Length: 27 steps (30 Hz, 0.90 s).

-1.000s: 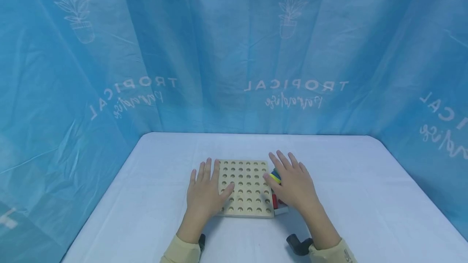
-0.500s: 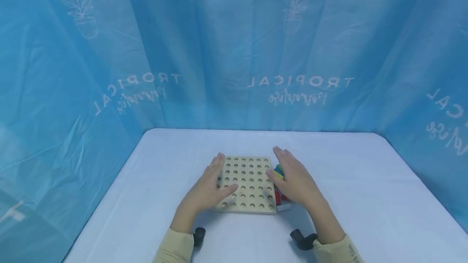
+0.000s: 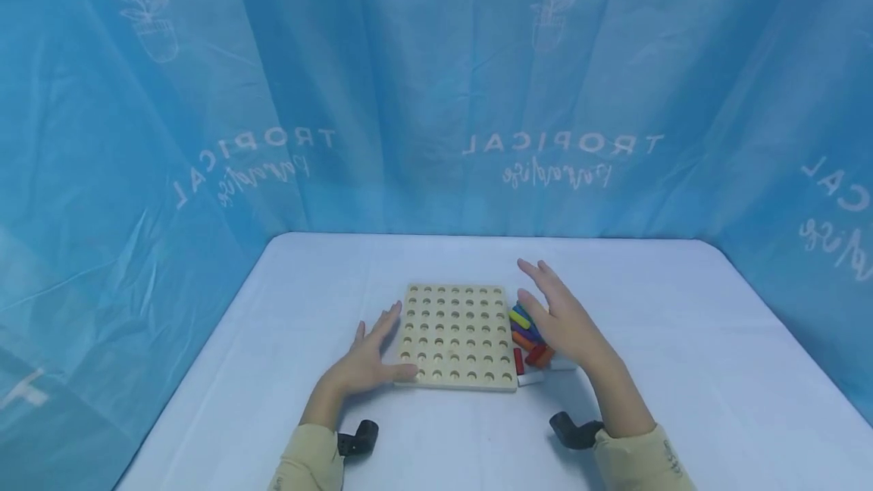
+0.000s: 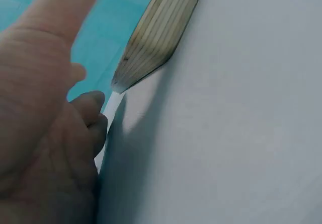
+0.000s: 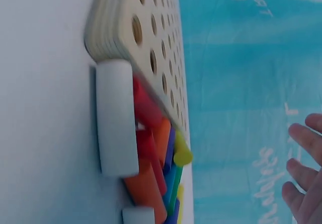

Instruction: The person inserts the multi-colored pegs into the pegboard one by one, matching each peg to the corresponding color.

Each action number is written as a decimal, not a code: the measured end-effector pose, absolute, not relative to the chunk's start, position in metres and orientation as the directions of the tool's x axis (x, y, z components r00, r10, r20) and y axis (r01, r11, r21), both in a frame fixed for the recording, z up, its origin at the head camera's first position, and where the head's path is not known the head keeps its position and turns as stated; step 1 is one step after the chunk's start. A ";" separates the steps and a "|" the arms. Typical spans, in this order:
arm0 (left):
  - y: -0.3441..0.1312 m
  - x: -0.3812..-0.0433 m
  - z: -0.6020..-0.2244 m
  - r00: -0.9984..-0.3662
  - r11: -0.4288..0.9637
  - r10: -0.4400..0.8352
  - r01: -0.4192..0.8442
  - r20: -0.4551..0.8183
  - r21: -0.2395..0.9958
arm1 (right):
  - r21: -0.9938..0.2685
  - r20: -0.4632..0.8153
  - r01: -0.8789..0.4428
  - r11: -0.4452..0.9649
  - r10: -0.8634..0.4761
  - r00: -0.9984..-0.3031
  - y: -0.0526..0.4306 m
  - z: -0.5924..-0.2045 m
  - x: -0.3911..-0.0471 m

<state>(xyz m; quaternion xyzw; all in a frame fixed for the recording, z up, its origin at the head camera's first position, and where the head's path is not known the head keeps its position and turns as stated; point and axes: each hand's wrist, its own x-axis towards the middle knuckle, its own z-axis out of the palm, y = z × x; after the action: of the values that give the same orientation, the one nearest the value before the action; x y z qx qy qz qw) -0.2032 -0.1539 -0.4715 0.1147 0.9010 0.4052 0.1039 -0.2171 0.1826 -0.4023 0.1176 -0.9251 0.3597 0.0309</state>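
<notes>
Beside the left edge of a square, pale wooden pegboard (image 3: 446,334), the person's left hand (image 3: 364,361) had its fingers apart, the thumb reaching to the near left corner; whether it touched the wood could not be told. Over the heap of coloured cylindrical pegs (image 3: 524,341) to the pegboard's right, the right hand (image 3: 562,318) was also loose, thumb and fingers apart. The head view showed the pegboard flat on the white-covered table (image 3: 453,438), but only the wrist views brought out the stacked layers of its thick edge (image 4: 156,38). The right wrist view set a white cylindrical peg (image 5: 117,118) at the near right corner, with a bright red peg (image 5: 146,103) just behind it, and a yellow peg (image 5: 182,148) farther along. Seven rows of round holes pierced the pegboard's top; the pegs lay outside those holes.
</notes>
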 end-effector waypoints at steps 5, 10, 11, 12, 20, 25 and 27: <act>-0.151 -0.202 -0.477 -0.950 0.722 0.298 0.160 -0.093 0.673 | -0.726 0.125 -0.195 0.659 -0.152 -0.980 0.201 -0.407 -0.226; -0.150 -0.202 -0.474 -0.948 0.752 0.304 0.181 -0.090 0.633 | -0.745 0.075 -0.129 0.654 -0.109 -0.991 0.216 -0.413 -0.236; -0.150 -0.202 -0.474 -0.946 0.756 0.312 0.189 -0.091 0.627 | -0.744 0.061 -0.113 0.659 -0.102 -0.993 0.219 -0.414 -0.238; -0.150 -0.202 -0.474 -0.943 0.761 0.316 0.190 -0.099 0.621 | -0.740 0.046 -0.097 0.665 -0.094 -0.994 0.222 -0.416 -0.240; -0.150 -0.205 -0.477 -0.936 0.766 0.340 0.219 -0.093 0.604 | -0.679 -0.058 -0.030 0.734 -0.094 -0.994 0.230 -0.428 -0.257; -0.148 -0.204 -0.478 -0.928 0.763 0.364 0.251 -0.075 0.596 | -0.586 -0.082 -0.079 0.806 -0.156 -0.984 0.231 -0.437 -0.263; -0.147 -0.204 -0.478 -0.929 0.765 0.361 0.243 -0.084 0.596 | -0.543 -0.085 -0.100 0.833 -0.173 -0.981 0.230 -0.441 -0.265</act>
<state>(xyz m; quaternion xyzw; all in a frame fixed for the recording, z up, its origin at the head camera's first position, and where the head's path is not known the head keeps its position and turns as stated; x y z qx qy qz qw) -0.2043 -0.1470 -0.4782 0.1614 0.9344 0.3022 0.0973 -0.2651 0.2300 -0.4413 0.0713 -0.9552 0.2796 -0.0654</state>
